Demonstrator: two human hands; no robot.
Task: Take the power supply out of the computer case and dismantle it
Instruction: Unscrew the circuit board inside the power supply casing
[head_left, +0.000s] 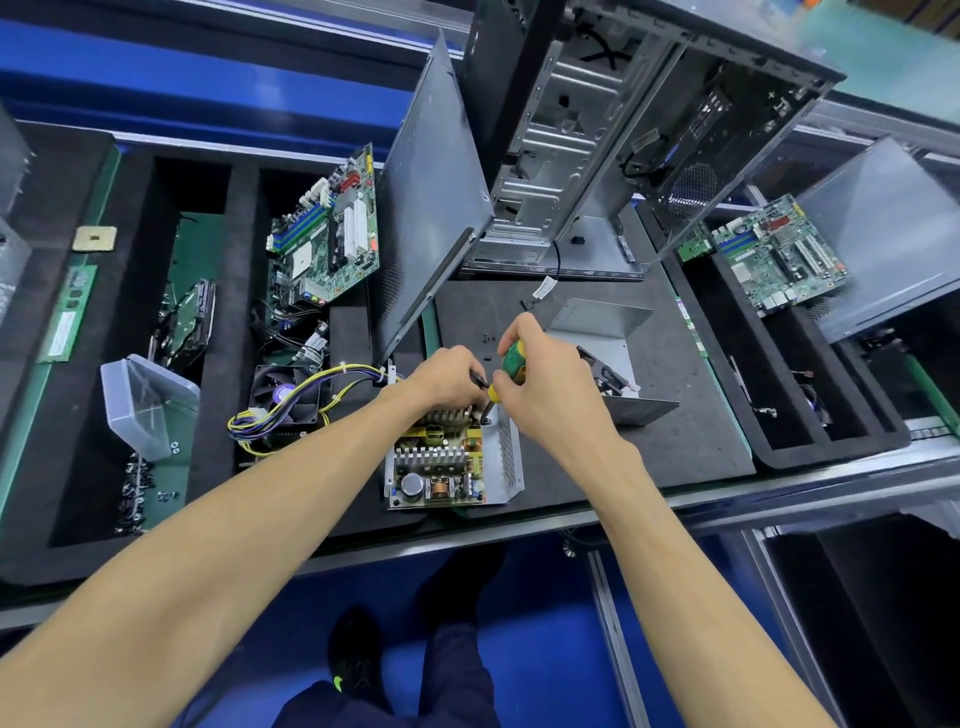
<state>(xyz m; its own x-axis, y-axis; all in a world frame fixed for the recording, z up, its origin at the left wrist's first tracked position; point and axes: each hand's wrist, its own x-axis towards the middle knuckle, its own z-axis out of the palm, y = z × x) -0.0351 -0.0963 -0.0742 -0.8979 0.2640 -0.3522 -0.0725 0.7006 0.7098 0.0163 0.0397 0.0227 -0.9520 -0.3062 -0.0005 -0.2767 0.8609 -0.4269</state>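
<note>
- The power supply (452, 467) lies open on the black mat of the table (675, 441), close to the near edge, with its circuit board and heat sinks showing.
- The left hand (447, 379) rests on the far end of the power supply, fingers curled down over it.
- The right hand (540, 379) grips a green and yellow screwdriver (511, 366), its tip pointing down at the far right corner of the power supply.
- The metal cover (602, 343) lies just behind the hands.
- Farther back the computer case (623, 135) stands open.
- To the left, a motherboard (327, 228) leans in a foam compartment.
</note>
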